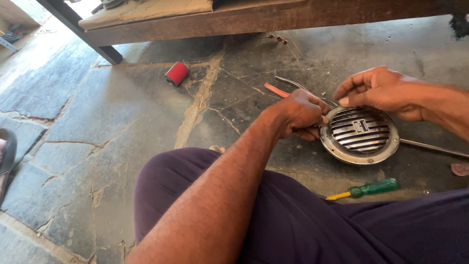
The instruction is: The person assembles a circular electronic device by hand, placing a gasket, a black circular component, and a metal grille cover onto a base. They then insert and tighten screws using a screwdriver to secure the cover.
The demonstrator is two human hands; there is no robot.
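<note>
1. Your left hand (303,115) is clenched at the left rim of the round chrome grille (360,134), centre right on the floor.
2. Your right hand (378,90) pinches its upper rim.
3. Risk: the grille slips; its edge nicks your fingers.

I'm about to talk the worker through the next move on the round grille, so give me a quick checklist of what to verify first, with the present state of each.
1. Grille lies flat on the stone floor: ok.
2. Left hand at the grille's left rim: ok; what it pinches: cannot tell.
3. Right hand on the top rim, fingertips touching: ok.
4. Screwdriver lies free beside the leg, below the grille: ok.
5. Pliers behind the left hand, unheld: ok.
6. Red spool apart from the hands: ok.
</note>
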